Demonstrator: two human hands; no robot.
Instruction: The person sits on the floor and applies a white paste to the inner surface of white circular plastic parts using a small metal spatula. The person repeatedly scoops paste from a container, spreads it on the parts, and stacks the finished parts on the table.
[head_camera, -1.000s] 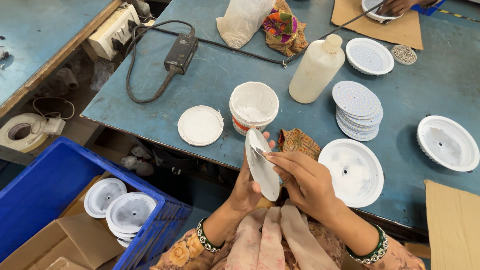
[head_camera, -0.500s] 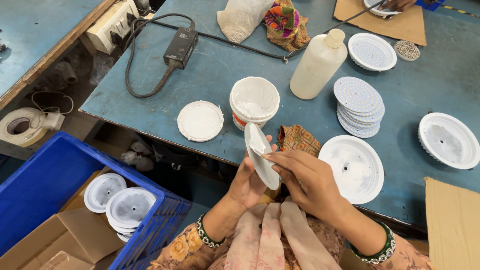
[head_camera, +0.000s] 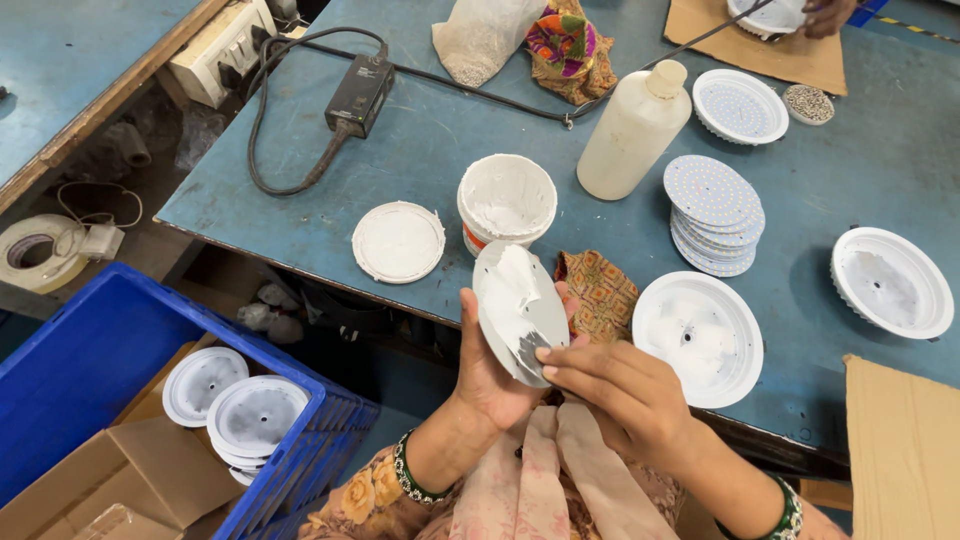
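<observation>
Matt metal disc (head_camera: 520, 312) smeared with white paste, patterned cloth (head_camera: 598, 296)

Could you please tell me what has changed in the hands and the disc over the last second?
Little changed. The left hand still holds the round disc on edge; the right hand fingertips have slid down to its lower rim, leaving more white paste smeared across its face. The tub, bottle and disc stack stayed put.
</observation>
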